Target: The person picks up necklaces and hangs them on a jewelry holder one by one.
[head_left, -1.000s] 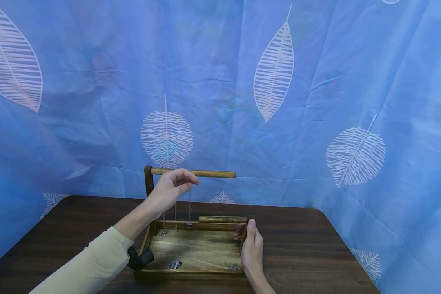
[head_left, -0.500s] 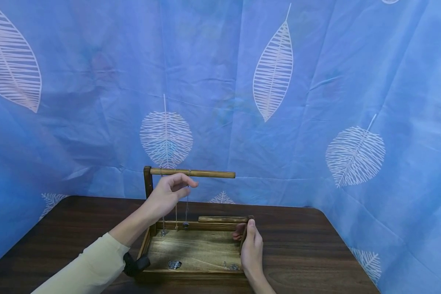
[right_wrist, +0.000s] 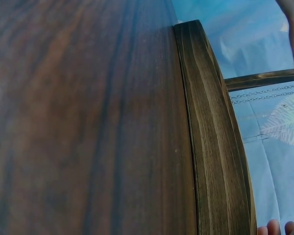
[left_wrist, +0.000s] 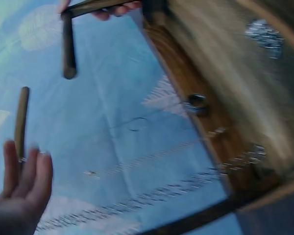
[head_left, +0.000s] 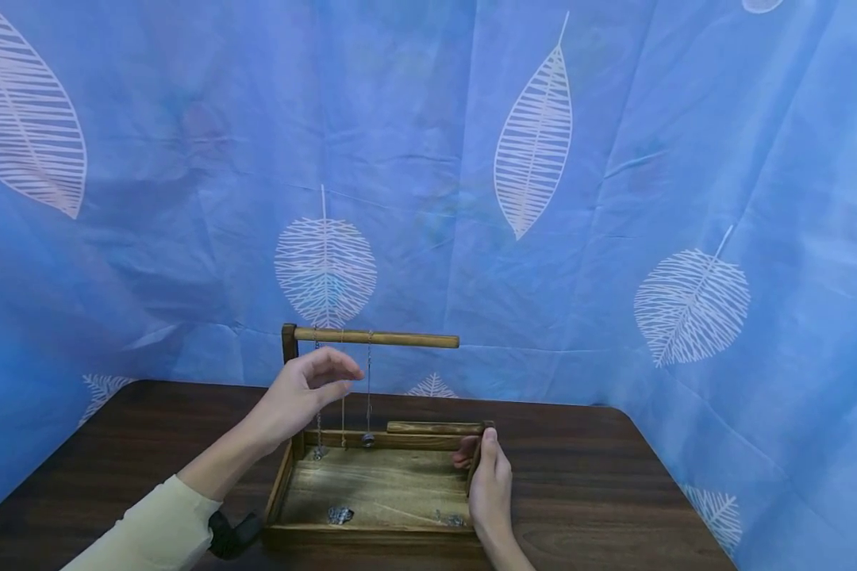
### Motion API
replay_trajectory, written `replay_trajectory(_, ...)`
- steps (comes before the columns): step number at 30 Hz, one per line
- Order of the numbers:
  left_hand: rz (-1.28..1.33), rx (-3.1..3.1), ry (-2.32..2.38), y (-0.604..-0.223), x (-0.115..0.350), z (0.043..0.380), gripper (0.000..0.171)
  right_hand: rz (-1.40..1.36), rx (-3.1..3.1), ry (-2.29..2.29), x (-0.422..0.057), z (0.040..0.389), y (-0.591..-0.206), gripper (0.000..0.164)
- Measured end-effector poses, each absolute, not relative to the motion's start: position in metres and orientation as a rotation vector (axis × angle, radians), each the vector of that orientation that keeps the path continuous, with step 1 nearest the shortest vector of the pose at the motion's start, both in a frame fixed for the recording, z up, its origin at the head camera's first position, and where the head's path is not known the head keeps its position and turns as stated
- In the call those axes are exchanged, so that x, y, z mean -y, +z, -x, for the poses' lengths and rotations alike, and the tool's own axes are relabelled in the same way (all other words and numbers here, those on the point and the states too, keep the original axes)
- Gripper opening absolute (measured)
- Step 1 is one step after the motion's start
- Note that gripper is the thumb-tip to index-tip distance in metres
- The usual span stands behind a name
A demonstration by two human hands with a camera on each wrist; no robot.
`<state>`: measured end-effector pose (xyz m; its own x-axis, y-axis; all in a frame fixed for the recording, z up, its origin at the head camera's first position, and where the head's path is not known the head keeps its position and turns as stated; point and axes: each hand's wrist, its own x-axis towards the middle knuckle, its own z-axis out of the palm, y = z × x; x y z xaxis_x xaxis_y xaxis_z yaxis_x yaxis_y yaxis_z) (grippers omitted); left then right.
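A wooden jewelry stand has a tray [head_left: 371, 530] below and a long upper bar [head_left: 407, 339]. Three necklaces hang from that bar: a thick silver chain [left_wrist: 147, 198], a thin gold one [left_wrist: 159, 156] and a fine one with a ring pendant [head_left: 367, 440]. My left hand [head_left: 303, 392] is just below the bar, in front of the chains, fingers loosely bent and nothing held. The fine chain hangs apart from its fingertips. My right hand [head_left: 491, 496] grips the stand's short right post, thumb in front, with some fingers behind the post.
Two small heaps of silver chain, one at the left [head_left: 340, 515] and one at the right [head_left: 453, 519], lie in the tray. A shorter bar [head_left: 436, 427] juts left from the right post. The dark wooden table [head_left: 600, 484] meets a blue leaf-print curtain [head_left: 428, 159] behind.
My left hand has moved down and left, away from the upper bar. The ring-pendant necklace, earlier near its fingertips, now hangs freely. The right hand stays on the post.
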<state>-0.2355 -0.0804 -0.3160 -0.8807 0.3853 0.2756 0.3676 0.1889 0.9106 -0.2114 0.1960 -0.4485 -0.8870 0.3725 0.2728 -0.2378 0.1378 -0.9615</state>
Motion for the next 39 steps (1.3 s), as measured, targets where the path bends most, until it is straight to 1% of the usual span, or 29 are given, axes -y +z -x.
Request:
replay_trajectory(4,-0.841,-2.286,1.731,-0.337,0.089,0.236,0.023,0.135,1.968,1.796,-0.196,0.213,-0.450,0.066)
replay_trajectory(8,-0.926,-2.197,1.574,-0.367,0.097,0.236,0.027,0.127,1.968,1.796,-0.196,0.213,-0.450,0.066)
replay_trajectory(15,-0.929,-2.099,1.428,-0.407,0.105,0.236,0.028,0.136,1.987,1.788,-0.196,0.212,-0.449,0.066)
replay_trajectory(19,-0.907,-2.046,1.413,-0.423,0.108,0.237,0.024,0.135,1.993,1.780,-0.195,0.212,-0.449,0.066)
replay_trajectory(24,-0.943,-1.998,1.388,-0.434,0.108,0.238,0.016,0.135,1.987,1.781,-0.195,0.211,-0.448,0.065)
replay_trajectory(28,-0.947,-2.121,1.302,-0.435,0.104,0.236,0.009,0.138,1.976,1.780,-0.195,0.211,-0.447,0.063)
replay_trajectory(33,-0.944,-2.286,1.175,-0.437,0.101,0.234,0.013,0.139,1.980,1.783,-0.195,0.210,-0.446,0.062)
replay_trajectory(39,-0.949,-2.329,1.140,-0.440,0.101,0.235,0.016,0.106,1.980,1.784,-0.195,0.212,-0.448,0.060)
